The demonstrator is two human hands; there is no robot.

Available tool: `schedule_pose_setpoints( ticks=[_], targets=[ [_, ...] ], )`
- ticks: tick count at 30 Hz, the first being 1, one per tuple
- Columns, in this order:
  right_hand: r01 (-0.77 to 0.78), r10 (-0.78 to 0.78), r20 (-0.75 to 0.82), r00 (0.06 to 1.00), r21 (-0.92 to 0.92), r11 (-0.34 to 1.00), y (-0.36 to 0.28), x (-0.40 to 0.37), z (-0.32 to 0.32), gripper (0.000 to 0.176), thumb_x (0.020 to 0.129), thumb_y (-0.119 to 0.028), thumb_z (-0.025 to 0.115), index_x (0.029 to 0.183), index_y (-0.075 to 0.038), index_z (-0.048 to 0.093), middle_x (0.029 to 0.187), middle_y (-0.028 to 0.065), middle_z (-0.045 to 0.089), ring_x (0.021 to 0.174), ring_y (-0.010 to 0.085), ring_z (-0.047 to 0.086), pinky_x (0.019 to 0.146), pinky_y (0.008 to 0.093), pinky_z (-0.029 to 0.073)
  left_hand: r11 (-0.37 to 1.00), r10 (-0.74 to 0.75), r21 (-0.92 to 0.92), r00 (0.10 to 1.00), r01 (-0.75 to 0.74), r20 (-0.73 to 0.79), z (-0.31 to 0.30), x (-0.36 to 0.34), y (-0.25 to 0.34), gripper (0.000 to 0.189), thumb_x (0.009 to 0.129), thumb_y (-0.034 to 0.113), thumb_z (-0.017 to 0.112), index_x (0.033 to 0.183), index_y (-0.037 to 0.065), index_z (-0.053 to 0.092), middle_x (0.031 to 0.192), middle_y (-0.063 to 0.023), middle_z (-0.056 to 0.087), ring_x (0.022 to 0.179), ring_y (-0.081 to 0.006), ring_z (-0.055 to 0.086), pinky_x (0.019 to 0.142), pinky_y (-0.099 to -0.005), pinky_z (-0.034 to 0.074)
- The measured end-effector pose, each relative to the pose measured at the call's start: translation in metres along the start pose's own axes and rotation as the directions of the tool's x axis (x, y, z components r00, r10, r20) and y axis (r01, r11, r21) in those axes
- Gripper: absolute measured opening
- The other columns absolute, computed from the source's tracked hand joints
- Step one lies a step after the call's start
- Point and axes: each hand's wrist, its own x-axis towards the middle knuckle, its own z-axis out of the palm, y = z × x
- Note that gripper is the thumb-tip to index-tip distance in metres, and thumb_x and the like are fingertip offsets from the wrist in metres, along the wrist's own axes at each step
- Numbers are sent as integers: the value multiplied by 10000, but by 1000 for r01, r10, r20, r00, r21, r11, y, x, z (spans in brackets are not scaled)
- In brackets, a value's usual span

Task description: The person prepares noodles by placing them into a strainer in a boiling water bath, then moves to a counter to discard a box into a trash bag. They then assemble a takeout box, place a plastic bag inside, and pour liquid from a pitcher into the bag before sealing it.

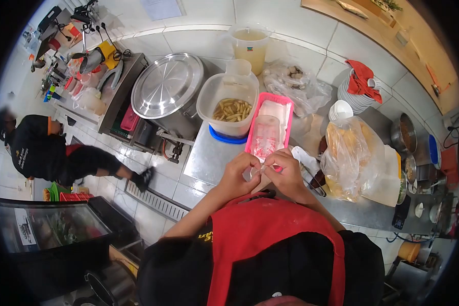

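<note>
My left hand [238, 176] and my right hand [285, 176] meet in front of my red apron at the counter's near edge. Thumb and forefinger of each are pinched together, the fingertips almost touching. Between them is something small, pale and thin that I cannot make out. Just beyond the fingers is a bright pink tray [289, 118] lined with white. A translucent cup-like container [268, 124] lies in it, with small red and white pieces [265, 146] near its lower end. Right of my right hand lie a white crumpled item [302, 157] and dark-handled tongs [317, 182].
A plastic tub [204, 104] of cut greenish pieces stands behind left, beside a large lidded pot [168, 84]. To the right are a bag of yellowish food [354, 158] and stacked plates [353, 94]. Another person [46, 153] walks at the left.
</note>
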Motion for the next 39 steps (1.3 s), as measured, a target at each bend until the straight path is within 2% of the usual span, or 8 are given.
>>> schedule_pose_setpoints(
  ticks=[8,11,14,23,26,29,35,39],
  targets=[
    [-154,150,237,960,-2,988,49,-11,46,141,690,-188,652,706,-51,619,669,90,576,704,250,498,641,347,398,925,-371,39,919,379,-132,13,-54,-41,139,636,33,637,717,10,526,663,-76,535,626,-135,508,576,-257,416],
    [-30,28,242,970,2,1000,70,-21,67,152,695,-195,646,703,-48,608,652,87,566,700,262,497,652,351,396,883,-447,79,881,462,-151,17,-69,-53,166,647,91,652,691,2,519,621,-110,538,574,-184,534,539,-286,429],
    [99,-74,272,959,-79,992,88,-27,79,98,674,-156,634,710,-70,606,702,75,582,730,267,504,671,360,396,816,-569,57,816,575,-101,17,-79,-65,154,675,108,631,696,-3,526,591,-69,511,586,-111,490,540,-254,405],
    [188,-135,288,948,-163,969,92,-24,85,66,647,-128,619,687,-92,580,723,37,574,792,243,511,696,366,392,744,-662,-11,740,668,119,-5,-80,-69,149,749,144,618,762,9,557,604,-44,519,565,-84,447,514,-250,394],
    [178,-122,245,962,-221,959,89,-22,85,73,645,-128,623,671,-87,568,722,34,569,792,245,503,696,365,386,695,-711,-38,694,718,111,-8,-80,-58,136,769,142,612,811,19,575,616,-35,528,562,-79,442,512,-246,392],
    [222,-168,200,965,-290,931,81,-20,84,75,639,-111,626,667,-80,563,723,34,564,786,242,495,697,358,377,775,-632,-36,775,631,-17,3,-84,-56,136,764,137,623,826,23,582,628,-34,549,554,-77,451,511,-242,393],
    [278,-224,193,955,-329,902,79,-19,79,72,641,-103,609,686,-68,564,794,32,560,806,240,488,698,359,375,795,-606,39,795,606,1,6,-81,-52,124,745,88,628,804,-2,567,685,-102,590,578,-146,529,547,-273,427],
    [275,-230,178,957,-301,913,81,-20,79,81,635,-90,609,701,-59,573,805,35,558,805,241,487,697,356,380,747,-665,10,747,665,-31,4,-78,-49,121,746,89,619,820,6,572,685,-93,589,564,-143,514,542,-269,421]
  ],
)
